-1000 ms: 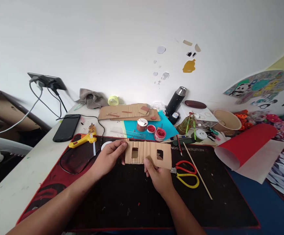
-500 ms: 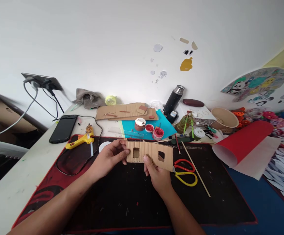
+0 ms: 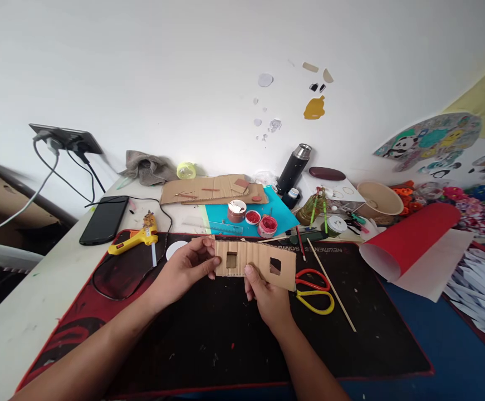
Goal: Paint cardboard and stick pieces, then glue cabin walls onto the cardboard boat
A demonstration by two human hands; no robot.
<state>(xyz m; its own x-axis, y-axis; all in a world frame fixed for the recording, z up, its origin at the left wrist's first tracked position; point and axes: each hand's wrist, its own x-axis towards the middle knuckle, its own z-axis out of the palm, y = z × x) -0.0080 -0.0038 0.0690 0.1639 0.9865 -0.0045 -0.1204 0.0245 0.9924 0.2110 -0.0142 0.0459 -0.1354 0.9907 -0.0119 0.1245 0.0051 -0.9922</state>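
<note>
A strip of corrugated cardboard (image 3: 253, 258) with two square holes cut in it is held up above the black mat (image 3: 209, 345). My left hand (image 3: 187, 267) is closed on its left end, thumb on the near face. At the lower edge near the middle, my right hand (image 3: 269, 298) grips it with the thumb in front and the fingers behind. Just right of the strip lie scissors (image 3: 315, 292) with one red and one yellow handle; the strip covers their blades. Beyond them a thin wooden stick (image 3: 332, 287) rests on the mat.
To the left are a yellow hot glue gun (image 3: 136, 238) and a black phone (image 3: 103, 220). Behind the mat sit paint jars (image 3: 267, 225) on a blue sheet, cardboard pieces (image 3: 187, 192) and a black thermos (image 3: 294, 167). Rolled red paper (image 3: 413, 239) lies at right.
The view has shifted slightly, so the background sits a little further left. Both hands keep the same hold on the cardboard strip, which has hardly moved.
</note>
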